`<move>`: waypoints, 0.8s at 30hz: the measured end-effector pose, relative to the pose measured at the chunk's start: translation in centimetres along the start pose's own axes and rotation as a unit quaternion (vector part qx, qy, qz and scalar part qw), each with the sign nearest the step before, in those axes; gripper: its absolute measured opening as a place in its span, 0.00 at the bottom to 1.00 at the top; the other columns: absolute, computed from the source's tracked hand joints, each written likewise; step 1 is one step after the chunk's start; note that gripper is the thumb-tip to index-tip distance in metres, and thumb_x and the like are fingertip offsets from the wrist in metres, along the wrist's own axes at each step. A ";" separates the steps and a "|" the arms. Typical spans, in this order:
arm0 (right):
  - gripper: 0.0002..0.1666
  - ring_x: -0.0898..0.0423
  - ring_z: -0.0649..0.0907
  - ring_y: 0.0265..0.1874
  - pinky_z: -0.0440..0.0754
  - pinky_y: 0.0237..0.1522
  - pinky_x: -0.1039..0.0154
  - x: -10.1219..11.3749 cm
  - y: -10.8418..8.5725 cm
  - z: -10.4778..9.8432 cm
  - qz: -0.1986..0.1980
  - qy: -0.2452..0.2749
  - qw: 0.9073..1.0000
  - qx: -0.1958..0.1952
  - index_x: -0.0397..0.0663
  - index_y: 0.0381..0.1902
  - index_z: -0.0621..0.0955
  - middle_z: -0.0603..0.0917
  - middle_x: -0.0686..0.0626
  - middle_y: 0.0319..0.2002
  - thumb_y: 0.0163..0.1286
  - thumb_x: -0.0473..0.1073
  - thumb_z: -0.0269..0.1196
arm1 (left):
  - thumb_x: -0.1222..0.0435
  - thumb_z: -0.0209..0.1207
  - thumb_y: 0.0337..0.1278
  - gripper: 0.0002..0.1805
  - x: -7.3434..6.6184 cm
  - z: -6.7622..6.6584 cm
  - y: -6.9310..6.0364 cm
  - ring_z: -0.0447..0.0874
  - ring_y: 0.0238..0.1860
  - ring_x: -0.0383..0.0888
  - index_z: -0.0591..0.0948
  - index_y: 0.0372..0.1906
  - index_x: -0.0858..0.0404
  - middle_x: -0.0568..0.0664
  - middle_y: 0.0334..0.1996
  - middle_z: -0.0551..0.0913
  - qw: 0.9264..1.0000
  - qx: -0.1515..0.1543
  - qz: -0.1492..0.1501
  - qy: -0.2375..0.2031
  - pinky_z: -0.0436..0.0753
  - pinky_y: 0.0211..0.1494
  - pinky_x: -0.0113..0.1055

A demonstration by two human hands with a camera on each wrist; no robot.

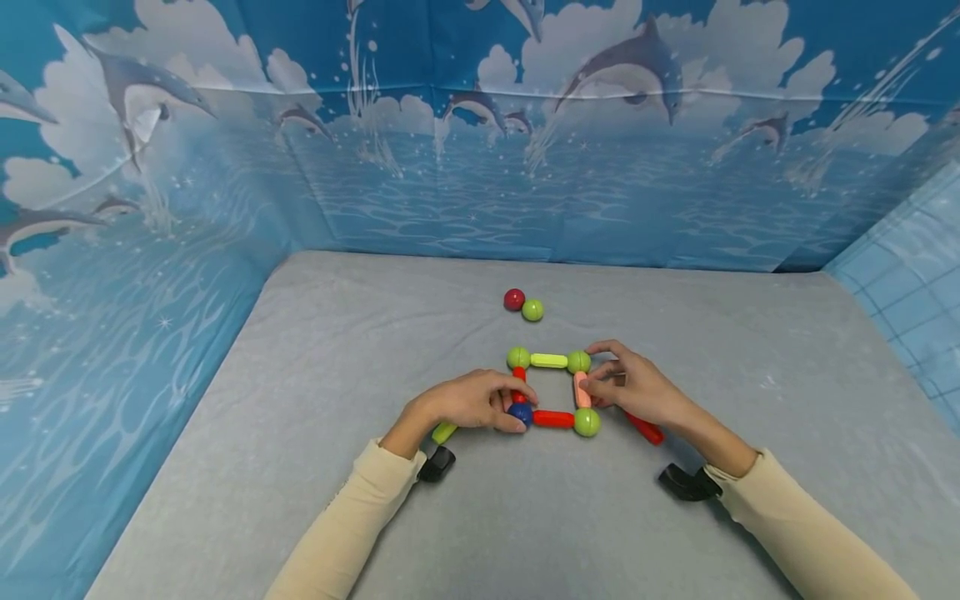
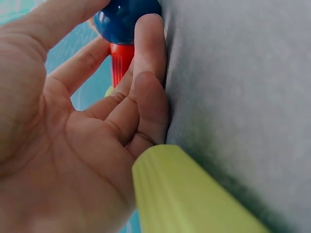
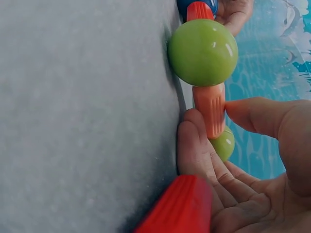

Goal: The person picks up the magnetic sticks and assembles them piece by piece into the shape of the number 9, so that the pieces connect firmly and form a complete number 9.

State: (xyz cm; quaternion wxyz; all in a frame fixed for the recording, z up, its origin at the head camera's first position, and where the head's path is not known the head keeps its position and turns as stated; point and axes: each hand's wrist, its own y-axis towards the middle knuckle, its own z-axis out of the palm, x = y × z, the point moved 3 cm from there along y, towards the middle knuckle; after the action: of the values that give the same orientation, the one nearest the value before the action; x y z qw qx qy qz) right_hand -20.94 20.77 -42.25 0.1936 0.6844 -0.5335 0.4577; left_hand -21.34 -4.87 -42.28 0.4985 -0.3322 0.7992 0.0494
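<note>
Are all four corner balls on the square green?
No, one corner is a blue ball, with green balls at the other three.

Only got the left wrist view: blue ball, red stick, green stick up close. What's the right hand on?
Observer: The right hand has its thumb and fingers on either side of an orange stick.
Operator: Anything at that stick's ends?
Observer: Yes, a ball at each: the near green ball and the far green ball.
Operator: Any balls set apart from the rest?
Observer: Two, farther out on the grey cloth: a red ball beside a loose green ball.
</note>
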 end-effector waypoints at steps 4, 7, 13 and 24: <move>0.35 0.54 0.88 0.36 0.85 0.39 0.58 0.1 -0.2 -0.2 -0.021 -0.036 0.999 -0.013 0.40 0.69 0.66 0.86 0.39 0.49 0.73 0.48 0.64 | 0.61 0.69 0.60 0.21 0.0 -0.1 0.0 0.75 0.30 0.37 0.81 0.58 0.57 0.47 0.35 0.78 1.000 -0.008 0.000 0.009 0.74 0.34 0.29; 0.31 0.54 0.87 0.36 0.83 0.37 0.60 0.2 -0.8 -0.6 -0.041 -0.070 0.996 -0.027 0.42 0.67 0.70 0.86 0.42 0.48 0.73 0.48 0.64 | 0.61 0.69 0.60 0.22 -0.1 -0.1 -0.1 0.76 0.31 0.38 0.81 0.59 0.57 0.47 0.37 0.78 1.000 -0.011 -0.001 0.011 0.75 0.35 0.29; 0.23 0.51 0.86 0.40 0.83 0.35 0.64 0.3 -2.2 -1.6 -0.077 -0.118 0.989 -0.052 0.42 0.61 0.77 0.85 0.44 0.48 0.72 0.44 0.64 | 0.61 0.69 0.60 0.23 0.0 -0.1 -0.1 0.77 0.31 0.38 0.81 0.60 0.57 0.47 0.38 0.78 1.000 -0.018 -0.005 0.011 0.76 0.36 0.28; 0.19 0.60 0.82 0.41 0.81 0.37 0.65 -0.9 -4.7 -3.3 -0.097 -0.119 0.988 -0.003 0.47 0.57 0.82 0.82 0.43 0.55 0.70 0.43 0.67 | 0.62 0.69 0.60 0.24 0.0 -0.1 -0.1 0.77 0.32 0.38 0.80 0.61 0.57 0.47 0.38 0.78 1.000 -0.022 -0.007 0.012 0.76 0.37 0.28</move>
State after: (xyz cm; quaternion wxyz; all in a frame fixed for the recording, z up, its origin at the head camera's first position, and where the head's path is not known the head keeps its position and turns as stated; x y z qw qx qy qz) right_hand -18.09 25.45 -40.32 0.1740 0.7817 -0.4852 0.3509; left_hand -21.36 -4.96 -42.20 0.4820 -0.3493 0.8013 0.0599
